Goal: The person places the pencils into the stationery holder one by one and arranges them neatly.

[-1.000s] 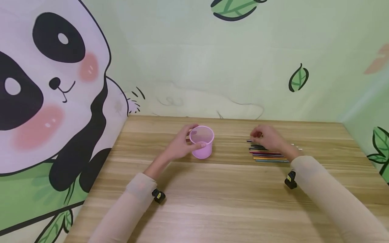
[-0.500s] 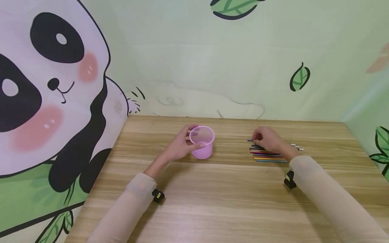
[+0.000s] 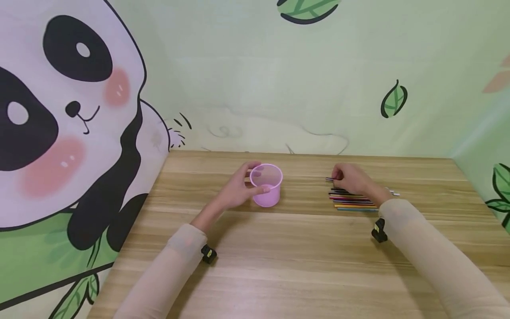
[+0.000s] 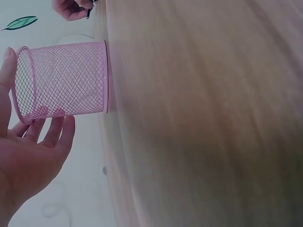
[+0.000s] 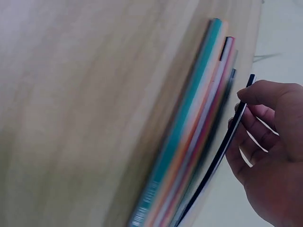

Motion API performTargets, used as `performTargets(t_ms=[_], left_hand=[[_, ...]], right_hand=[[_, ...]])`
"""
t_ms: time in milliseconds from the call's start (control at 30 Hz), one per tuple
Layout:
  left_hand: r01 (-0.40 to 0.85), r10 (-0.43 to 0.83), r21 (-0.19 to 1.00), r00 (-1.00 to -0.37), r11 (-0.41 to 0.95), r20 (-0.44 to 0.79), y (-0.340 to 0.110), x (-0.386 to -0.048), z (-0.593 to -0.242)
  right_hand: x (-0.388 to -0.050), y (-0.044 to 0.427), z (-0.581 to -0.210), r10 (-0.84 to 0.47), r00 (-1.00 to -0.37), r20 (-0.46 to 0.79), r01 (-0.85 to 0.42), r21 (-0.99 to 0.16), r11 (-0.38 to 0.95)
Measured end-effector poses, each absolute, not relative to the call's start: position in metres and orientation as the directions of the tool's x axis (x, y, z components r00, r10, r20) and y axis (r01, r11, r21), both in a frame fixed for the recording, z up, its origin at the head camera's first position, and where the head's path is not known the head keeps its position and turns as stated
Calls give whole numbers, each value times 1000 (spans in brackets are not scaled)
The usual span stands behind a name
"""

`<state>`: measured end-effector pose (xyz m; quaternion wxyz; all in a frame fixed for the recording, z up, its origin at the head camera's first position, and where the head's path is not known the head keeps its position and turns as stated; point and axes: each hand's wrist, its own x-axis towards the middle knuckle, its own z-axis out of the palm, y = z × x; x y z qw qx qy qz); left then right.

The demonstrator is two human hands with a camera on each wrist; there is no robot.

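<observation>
A pink mesh pen cup [image 3: 268, 199] stands upright on the table. My left hand [image 3: 237, 190] holds it from the left, the thumb on the near side and the fingers curved behind; the left wrist view shows the fingers along its wall [image 4: 66, 78]. On the right, my right hand [image 3: 354, 179] pinches a dark pencil [image 5: 226, 142] between thumb and fingers near one end. That pencil looks tilted, its pinched end off the table. Just nearer lies a row of coloured pencils, among them a teal pencil [image 5: 182, 123] and an orange pencil [image 3: 352, 206]. The hand covers part of the row.
The wooden table [image 3: 279, 257] ends at the back against a pale green wall [image 3: 255, 88] with leaf drawings. A large printed panda [image 3: 75, 106] fills the wall at the left. A small black device [image 3: 379, 230] sits at each wrist.
My right hand has closed its thumb and fingers on the dark pencil and raised its end slightly, away from the row. The left hand and the pen cup have stayed in place.
</observation>
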<state>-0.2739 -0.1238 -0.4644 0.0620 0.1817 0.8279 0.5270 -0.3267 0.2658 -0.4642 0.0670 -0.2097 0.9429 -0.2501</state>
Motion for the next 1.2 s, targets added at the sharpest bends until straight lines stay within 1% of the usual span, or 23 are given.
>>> performTargets(t_ms=[100, 200, 467, 700, 900, 1200], left_hand=[[232, 367, 893, -927, 384, 83, -124, -276, -466], [230, 371, 896, -925, 379, 80, -125, -277, -465], [227, 387, 901, -919, 370, 72, -130, -281, -464], [225, 413, 899, -909, 375, 55, -126, -281, -460], [228, 439, 894, -898, 387, 38, -124, -284, -453], [236, 474, 884, -880, 403, 19, -119, -286, -452]], right_hand=[[-329, 266, -455, -429, -903, -8, -367, -502, 783], [-329, 265, -438, -405, -914, 19, -355, -518, 778], [-323, 261, -389, -348, -923, 164, -378, -552, 743], [-315, 253, -358, -301, -927, 223, -374, -612, 697], [-309, 242, -334, -274, -915, 297, -404, -666, 627], [-292, 217, -302, -253, -874, 414, -485, -715, 503]])
